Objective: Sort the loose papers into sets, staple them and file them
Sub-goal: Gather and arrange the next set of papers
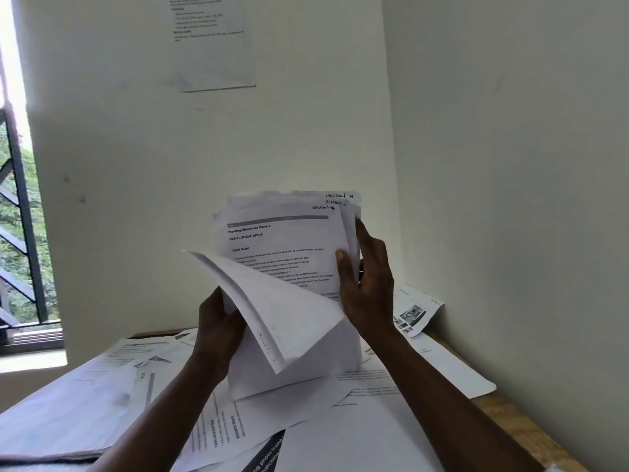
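I hold a thick stack of printed papers point(286, 247) upright above the table. Its front page reads "Repotting Window Sill Planters", and handwritten "Section" notes mark the top right corners. My left hand point(218, 328) grips the stack's lower left edge. My right hand point(366, 284) holds the right edge, thumb on the front page and fingers behind. Several front sheets point(272, 311) have flopped forward and down, curling over towards me. Loose printed papers point(238, 424) cover the table below. No stapler or file is in view.
A wooden table point(503, 413) stands in a wall corner, its edge showing at right. More sheets point(413, 311) lean against the right wall. A printed notice point(211, 42) hangs on the wall ahead. A barred window point(17, 199) lies at left.
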Action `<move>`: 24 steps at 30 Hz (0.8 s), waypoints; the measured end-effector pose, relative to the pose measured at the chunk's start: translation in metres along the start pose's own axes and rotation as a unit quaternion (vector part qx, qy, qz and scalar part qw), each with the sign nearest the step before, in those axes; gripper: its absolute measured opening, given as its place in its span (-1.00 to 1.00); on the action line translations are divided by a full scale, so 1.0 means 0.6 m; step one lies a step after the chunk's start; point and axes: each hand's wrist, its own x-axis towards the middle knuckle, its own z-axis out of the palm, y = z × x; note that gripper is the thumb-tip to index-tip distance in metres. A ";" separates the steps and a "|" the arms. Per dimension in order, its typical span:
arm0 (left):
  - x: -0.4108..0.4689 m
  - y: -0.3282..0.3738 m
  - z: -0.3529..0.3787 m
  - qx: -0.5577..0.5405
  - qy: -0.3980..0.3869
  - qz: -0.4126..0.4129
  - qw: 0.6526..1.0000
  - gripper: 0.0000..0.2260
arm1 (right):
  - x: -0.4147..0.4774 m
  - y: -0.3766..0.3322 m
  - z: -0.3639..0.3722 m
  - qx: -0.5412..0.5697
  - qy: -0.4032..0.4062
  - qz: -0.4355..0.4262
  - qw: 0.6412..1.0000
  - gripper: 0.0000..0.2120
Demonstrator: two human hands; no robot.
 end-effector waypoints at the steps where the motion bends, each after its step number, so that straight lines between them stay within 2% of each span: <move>1: -0.004 0.006 0.002 -0.019 0.003 0.002 1.000 -0.61 | 0.000 0.001 0.002 0.007 -0.002 0.009 1.000 -0.49; 3: -0.006 0.004 0.000 -0.035 0.009 0.000 0.999 -0.60 | -0.001 0.014 0.010 0.083 -0.014 0.042 0.996 -0.54; 6: 0.010 -0.011 0.001 0.004 0.039 -0.023 0.999 -0.64 | -0.010 0.027 0.028 0.220 -0.040 0.182 0.958 -0.42; 10: 0.026 0.005 0.018 0.150 0.096 -0.083 0.980 -0.54 | -0.058 0.066 0.053 0.243 -0.080 0.326 0.910 -0.11; 12: 0.035 0.015 0.025 0.172 0.110 -0.119 0.972 -0.50 | -0.073 0.072 0.057 0.247 -0.111 0.362 0.892 -0.03; 14: 0.047 0.017 0.027 0.171 0.106 -0.126 0.971 -0.57 | -0.073 0.066 0.052 0.257 -0.120 0.379 0.881 -0.11; 17: 0.051 0.023 0.027 0.163 0.092 -0.127 0.974 -0.73 | -0.066 0.060 0.043 0.229 -0.109 0.380 0.890 -0.66; 20: 0.050 0.031 0.025 0.133 0.070 -0.115 0.982 -0.64 | -0.070 0.068 0.038 0.174 -0.135 0.367 0.904 -0.57; 24: 0.057 0.027 0.011 0.109 0.058 -0.095 0.988 -0.68 | -0.069 0.069 0.041 0.164 -0.119 0.345 0.917 -0.63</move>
